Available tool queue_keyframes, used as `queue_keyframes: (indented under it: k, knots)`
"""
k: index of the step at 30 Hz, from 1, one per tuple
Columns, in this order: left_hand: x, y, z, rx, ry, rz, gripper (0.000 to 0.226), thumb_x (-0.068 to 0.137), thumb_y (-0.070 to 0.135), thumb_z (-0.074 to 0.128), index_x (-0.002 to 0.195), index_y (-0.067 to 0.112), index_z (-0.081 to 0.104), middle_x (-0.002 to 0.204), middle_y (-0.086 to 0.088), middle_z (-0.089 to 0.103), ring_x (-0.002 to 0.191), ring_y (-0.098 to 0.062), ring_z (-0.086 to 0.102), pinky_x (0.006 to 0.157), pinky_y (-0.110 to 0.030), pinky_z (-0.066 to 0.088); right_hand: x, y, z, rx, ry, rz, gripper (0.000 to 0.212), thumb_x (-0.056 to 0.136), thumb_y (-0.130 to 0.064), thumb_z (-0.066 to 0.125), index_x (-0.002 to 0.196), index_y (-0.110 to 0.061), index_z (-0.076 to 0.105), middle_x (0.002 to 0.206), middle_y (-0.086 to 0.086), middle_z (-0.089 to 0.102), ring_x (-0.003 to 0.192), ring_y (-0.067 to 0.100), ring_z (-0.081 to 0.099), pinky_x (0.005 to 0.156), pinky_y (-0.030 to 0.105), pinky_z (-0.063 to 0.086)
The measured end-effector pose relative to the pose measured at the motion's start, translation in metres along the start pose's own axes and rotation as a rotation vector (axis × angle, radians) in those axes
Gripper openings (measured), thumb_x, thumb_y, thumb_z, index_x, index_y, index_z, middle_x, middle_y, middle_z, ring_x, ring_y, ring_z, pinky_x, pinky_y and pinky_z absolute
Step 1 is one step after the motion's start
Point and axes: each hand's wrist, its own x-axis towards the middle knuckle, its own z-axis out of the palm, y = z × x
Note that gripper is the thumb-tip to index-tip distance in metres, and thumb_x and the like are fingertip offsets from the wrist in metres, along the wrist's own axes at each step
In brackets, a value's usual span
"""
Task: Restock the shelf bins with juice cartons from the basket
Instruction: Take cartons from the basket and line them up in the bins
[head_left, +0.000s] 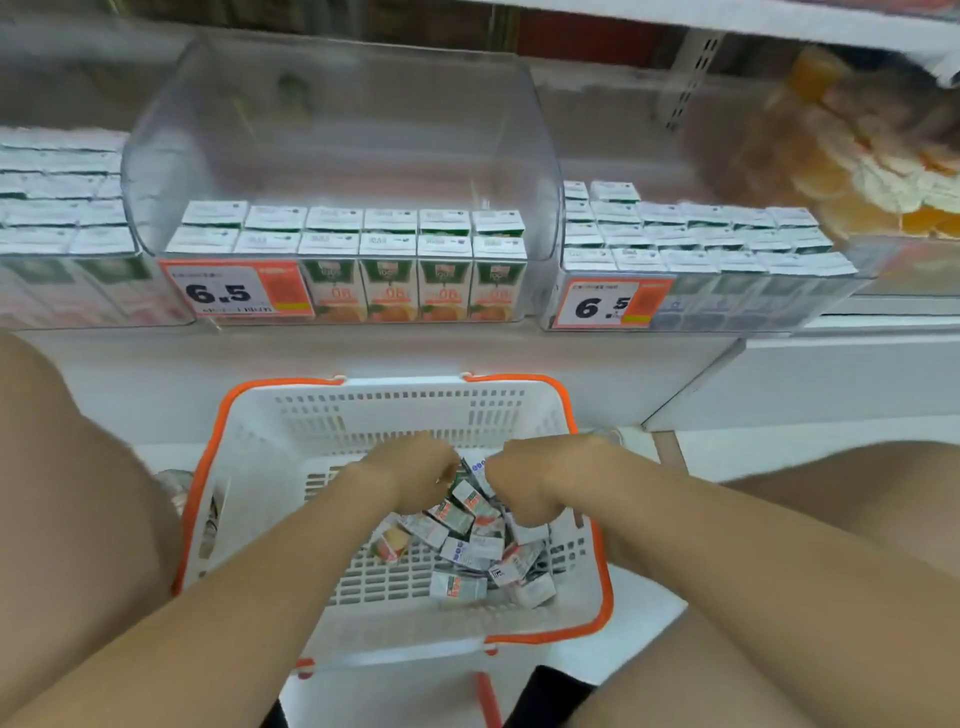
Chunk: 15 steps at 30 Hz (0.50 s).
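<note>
My left hand (410, 475) and right hand (540, 480) are low in the middle of the frame, close together, fingers curled down into the loose juice cartons (467, 551); what each grips I cannot tell. The cartons lie in the white basket (395, 410). At upper centre, the clear shelf bin (337, 156) holds two front rows.
</note>
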Motion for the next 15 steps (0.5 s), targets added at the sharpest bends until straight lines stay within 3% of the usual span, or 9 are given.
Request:
queue_keyframes:
  k: [3, 6, 8, 10, 12, 15]
  knots:
    - [0.012, -0.015, 0.044, -0.048, -0.119, -0.093, 0.024, 0.1, 0.018, 0.056, 0.122, 0.021, 0.066, 0.122, -0.005, 0.064, 0.101, -0.028, 0.068, 0.084, -0.042, 0.06, 0.025, 0.009, 0.025, -0.047, -0.009, 0.017, 0.012, 0.096, 0.005, 0.051, 0.095, -0.007, 0.052, 0.089, 0.006, 0.05, 0.066, 0.021, 0.047, 0.055, 0.033, 0.039]
    - [0.016, -0.029, 0.083, -0.077, -0.18, -0.197, 0.023, 0.099, 0.014, 0.054, 0.12, 0.017, 0.063, 0.122, -0.006, 0.064, 0.103, -0.028, 0.068, 0.086, -0.04, 0.058, 0.053, 0.015, 0.049, -0.042, -0.021, 0.017, 0.029, 0.096, 0.005, 0.053, 0.123, -0.004, 0.059, 0.111, 0.008, 0.06, 0.079, 0.024, 0.058, 0.058, 0.035, 0.045]
    - [0.016, -0.039, 0.101, -0.092, -0.19, -0.257, 0.022, 0.1, 0.016, 0.057, 0.121, 0.016, 0.061, 0.127, -0.007, 0.064, 0.11, -0.029, 0.066, 0.091, -0.041, 0.056, 0.072, 0.014, 0.063, -0.018, -0.026, 0.007, 0.033, 0.098, 0.002, 0.055, 0.129, -0.008, 0.06, 0.119, 0.01, 0.063, 0.092, 0.028, 0.065, 0.065, 0.037, 0.049]
    - [0.017, -0.048, 0.116, -0.14, -0.19, -0.32, 0.03, 0.099, 0.017, 0.061, 0.129, 0.012, 0.057, 0.138, -0.011, 0.058, 0.119, -0.03, 0.062, 0.095, -0.04, 0.054, 0.091, 0.01, 0.075, 0.02, -0.021, -0.02, 0.035, 0.1, -0.004, 0.058, 0.135, -0.011, 0.056, 0.12, 0.011, 0.063, 0.1, 0.03, 0.067, 0.073, 0.039, 0.054]
    - [0.018, -0.055, 0.129, -0.176, -0.179, -0.376, 0.048, 0.098, 0.012, 0.063, 0.143, 0.01, 0.049, 0.153, -0.015, 0.044, 0.129, -0.034, 0.057, 0.1, -0.042, 0.051, 0.106, 0.004, 0.084, 0.057, -0.009, -0.06, 0.052, 0.099, -0.01, 0.063, 0.147, -0.016, 0.045, 0.127, 0.012, 0.061, 0.107, 0.033, 0.067, 0.081, 0.042, 0.058]
    - [0.019, -0.065, 0.149, -0.243, -0.165, -0.424, 0.055, 0.094, 0.001, 0.063, 0.145, 0.012, 0.047, 0.159, -0.015, 0.03, 0.126, -0.037, 0.057, 0.1, -0.04, 0.052, 0.122, -0.008, 0.094, 0.073, -0.013, -0.108, 0.075, 0.094, -0.01, 0.071, 0.156, -0.031, 0.034, 0.138, 0.013, 0.052, 0.114, 0.04, 0.063, 0.078, 0.044, 0.054]
